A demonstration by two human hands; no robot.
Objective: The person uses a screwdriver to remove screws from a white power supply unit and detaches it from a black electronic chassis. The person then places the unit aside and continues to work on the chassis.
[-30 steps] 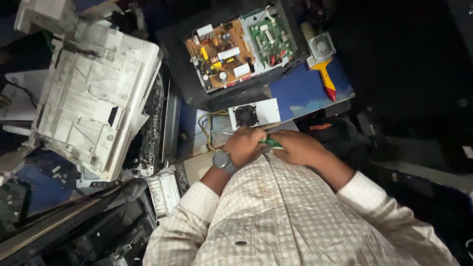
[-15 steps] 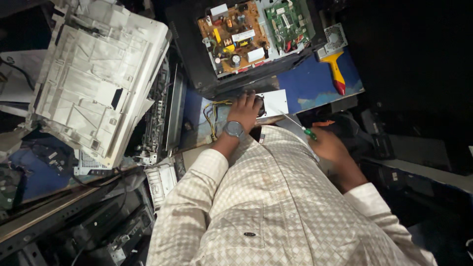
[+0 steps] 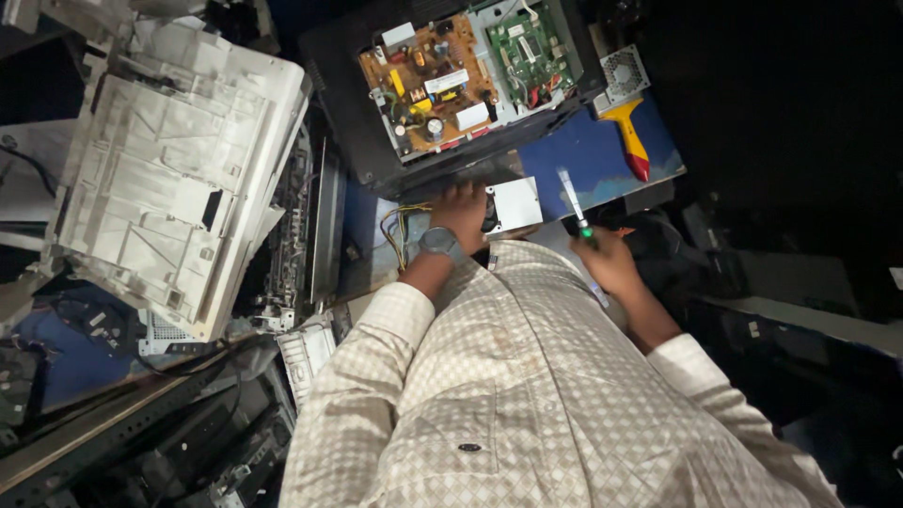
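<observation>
the left hand (image 3: pixel 463 209) lies flat on a small white box with a dark fan hole (image 3: pixel 511 204), just below the big black case (image 3: pixel 357 141). its fingers are spread a little and press down, likely to keep the box from sliding. the right hand (image 3: pixel 609 263) is to the right of the box, apart from it, and its fingers are curled tight around a screwdriver (image 3: pixel 575 203) with a green and clear handle. the tip points up toward the black case, so the tool looks ready to use. the white box is flat and square. thin yellow wires (image 3: pixel 397 230) come out on its left side. inside the black case sit a brown circuit board (image 3: pixel 428 87) and a green one (image 3: pixel 527 47). a yellow and red tool (image 3: pixel 628 141) lies to the right of the case.
</observation>
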